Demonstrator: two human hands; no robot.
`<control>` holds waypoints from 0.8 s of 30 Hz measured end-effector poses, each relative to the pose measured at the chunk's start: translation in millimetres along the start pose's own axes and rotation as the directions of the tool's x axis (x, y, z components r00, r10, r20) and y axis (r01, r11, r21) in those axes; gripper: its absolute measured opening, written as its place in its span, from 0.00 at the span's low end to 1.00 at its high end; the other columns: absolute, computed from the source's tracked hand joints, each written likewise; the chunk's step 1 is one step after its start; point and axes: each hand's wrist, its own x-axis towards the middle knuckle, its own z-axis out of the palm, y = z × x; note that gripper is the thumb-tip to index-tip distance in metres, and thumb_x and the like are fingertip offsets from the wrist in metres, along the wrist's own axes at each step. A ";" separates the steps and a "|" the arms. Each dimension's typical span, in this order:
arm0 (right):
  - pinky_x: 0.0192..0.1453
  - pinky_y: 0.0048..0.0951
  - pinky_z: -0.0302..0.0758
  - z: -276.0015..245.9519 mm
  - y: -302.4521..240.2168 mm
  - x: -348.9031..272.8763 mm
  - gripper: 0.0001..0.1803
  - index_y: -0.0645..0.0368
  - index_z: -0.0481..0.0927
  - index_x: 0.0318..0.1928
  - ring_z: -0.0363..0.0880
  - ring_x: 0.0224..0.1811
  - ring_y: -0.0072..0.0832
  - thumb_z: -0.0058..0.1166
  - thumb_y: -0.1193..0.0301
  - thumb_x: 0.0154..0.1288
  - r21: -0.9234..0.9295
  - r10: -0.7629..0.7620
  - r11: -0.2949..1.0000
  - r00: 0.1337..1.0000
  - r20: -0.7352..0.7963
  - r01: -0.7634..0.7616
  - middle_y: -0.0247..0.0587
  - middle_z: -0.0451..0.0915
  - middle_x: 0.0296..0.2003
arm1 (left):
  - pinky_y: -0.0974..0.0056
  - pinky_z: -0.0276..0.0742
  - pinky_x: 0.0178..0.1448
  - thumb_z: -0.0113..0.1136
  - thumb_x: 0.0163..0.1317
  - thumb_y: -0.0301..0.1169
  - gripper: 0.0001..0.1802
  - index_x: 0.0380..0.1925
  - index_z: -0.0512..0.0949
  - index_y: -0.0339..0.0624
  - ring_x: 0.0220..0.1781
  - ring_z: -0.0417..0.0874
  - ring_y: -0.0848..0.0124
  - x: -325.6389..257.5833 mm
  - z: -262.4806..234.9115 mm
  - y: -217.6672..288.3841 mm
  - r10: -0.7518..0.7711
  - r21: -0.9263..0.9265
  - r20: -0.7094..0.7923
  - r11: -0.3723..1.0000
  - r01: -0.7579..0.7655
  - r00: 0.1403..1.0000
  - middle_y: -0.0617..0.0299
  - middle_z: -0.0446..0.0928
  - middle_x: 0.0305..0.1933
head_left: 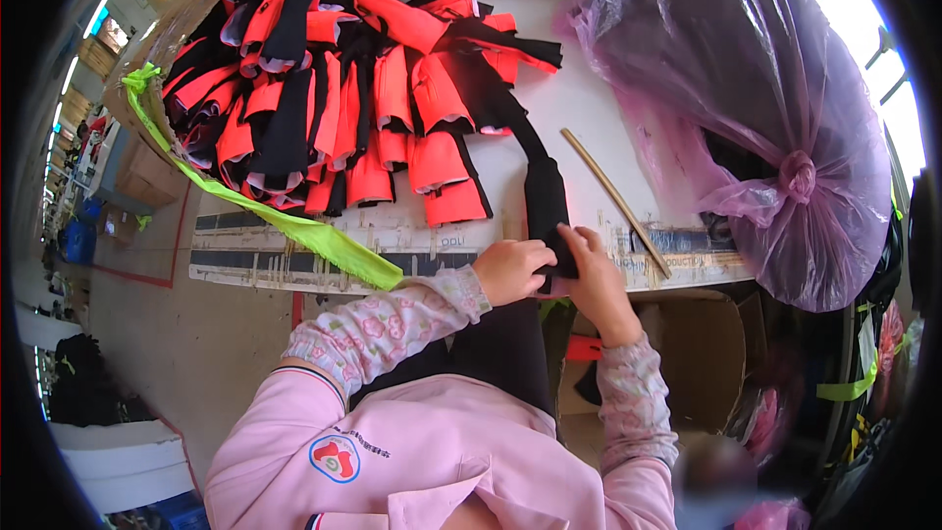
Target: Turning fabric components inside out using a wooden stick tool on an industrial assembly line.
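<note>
Head view: hands point(512, 272) on black strip point(547, 198) near lettering point(683, 263)

Bright windows point(888, 79) upper right, white worktable point(589, 103), grey floor point(235, 334) with red lines point(134, 278), tube lights point(104, 2) far left

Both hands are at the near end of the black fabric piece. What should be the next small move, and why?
Perhaps the left hand and right hand should draw the black fabric piece slightly closer: both are at its near end, while its narrow part reaches the orange-and-black pile.
</note>
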 end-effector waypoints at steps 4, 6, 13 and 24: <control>0.48 0.39 0.73 43.5 5.2 -6.4 0.33 0.62 0.71 0.52 0.73 0.45 0.50 0.58 0.86 0.37 0.156 0.072 0.987 0.976 -0.205 -0.040 0.53 0.68 0.45 | 0.63 0.74 0.35 0.59 0.46 0.24 0.21 0.43 0.68 0.41 0.30 0.78 0.65 -38.6 2.3 1.6 -0.433 -0.274 -0.104 0.878 0.393 0.895 0.57 0.72 0.29; 0.50 0.37 0.73 53.3 3.6 -7.9 0.33 0.65 0.71 0.51 0.72 0.45 0.50 0.52 0.91 0.36 0.160 0.092 0.986 0.968 -0.235 -0.055 0.54 0.68 0.44 | 0.67 0.74 0.29 0.62 0.50 0.28 0.25 0.48 0.63 0.40 0.25 0.76 0.70 -55.2 9.8 -3.4 -0.469 -0.350 -0.139 0.847 0.399 0.872 0.59 0.70 0.26; 0.49 0.38 0.73 68.3 -18.3 -6.7 0.34 0.65 0.70 0.52 0.73 0.44 0.52 0.52 0.91 0.36 0.168 0.066 0.985 0.977 -0.201 -0.032 0.55 0.66 0.46 | 0.58 0.82 0.35 0.39 0.65 0.29 0.17 0.52 0.62 0.34 0.32 0.83 0.54 -62.2 14.6 -15.7 -0.668 -0.823 0.397 0.045 0.567 0.630 0.45 0.76 0.40; 0.38 0.43 0.76 58.1 -28.9 -11.7 0.40 0.58 0.66 0.53 0.76 0.37 0.54 0.59 0.89 0.32 0.005 0.075 0.997 0.996 -0.050 -0.075 0.55 0.64 0.47 | 0.54 0.81 0.43 0.41 0.60 0.23 0.17 0.49 0.66 0.32 0.39 0.82 0.54 -76.7 34.4 4.8 -0.755 -0.883 0.397 -0.159 0.441 0.522 0.46 0.76 0.41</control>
